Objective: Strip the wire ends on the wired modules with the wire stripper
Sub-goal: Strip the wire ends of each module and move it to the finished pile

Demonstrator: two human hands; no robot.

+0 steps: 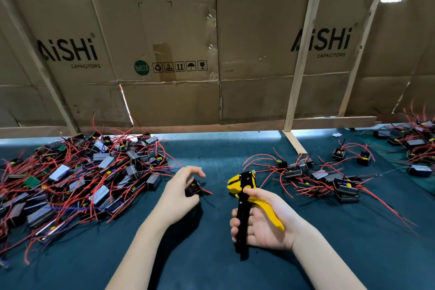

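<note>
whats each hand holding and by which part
Right hand grips the wire stripper by its handles. Left hand holds nothing, fingers curled loosely over a module.

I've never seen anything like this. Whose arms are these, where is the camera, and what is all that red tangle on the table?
There is no machine here: these are a person's two bare arms, and the single picture comes from a camera worn on their head, looking forward and down. The right hand grips a yellow and black wire stripper, a plier-like tool that peels the coating off wire ends. The left hand reaches with loosely curled fingers over one small black module with a red wire; whether it is touching it is hard to tell. To the left lies a large heap of modules, little black boxes trailing red wires. A smaller scatter of modules lies to the right. Everything rests on a dark blue-green table cover, with flattened cardboard boxes standing as a wall behind.
</note>
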